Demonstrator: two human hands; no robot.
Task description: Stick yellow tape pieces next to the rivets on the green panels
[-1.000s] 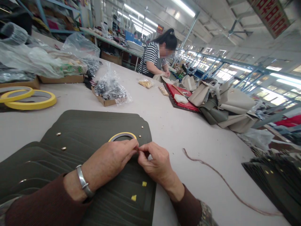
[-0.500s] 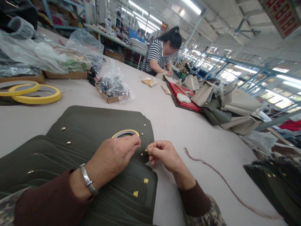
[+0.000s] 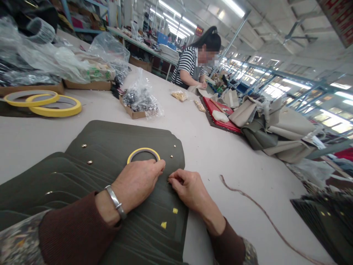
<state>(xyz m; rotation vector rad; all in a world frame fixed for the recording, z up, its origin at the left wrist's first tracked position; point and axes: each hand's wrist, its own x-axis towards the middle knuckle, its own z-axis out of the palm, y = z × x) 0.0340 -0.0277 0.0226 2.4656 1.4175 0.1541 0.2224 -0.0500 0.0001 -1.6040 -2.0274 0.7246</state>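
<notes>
A fanned stack of dark olive leather panels (image 3: 110,147) with small brass studs lies on the white table (image 3: 215,154) in front of me. A thin yellow tape roll (image 3: 143,151) rests on the top panel. My left hand (image 3: 138,182), a metal bangle on its wrist, lies curled on the panels just below the roll, fingertips pressed down. My right hand (image 3: 187,187) is curled beside it, fingertips pinched against the panel near a stud. Whether either hand holds anything I cannot make out. Two small yellow tape squares (image 3: 169,218) stick to a lower panel.
Two large yellow tape rolls (image 3: 55,105) lie at far left, with plastic bags and a box of hardware (image 3: 139,105) behind. A person in a striped top works at the far end, near a red tray (image 3: 220,117) and beige bags (image 3: 275,121). A thin brown strip (image 3: 261,213) curls right.
My hands held a small piece of tape between them above the panel; now both have come down and press on the panel's edge. The view has shifted slightly.
</notes>
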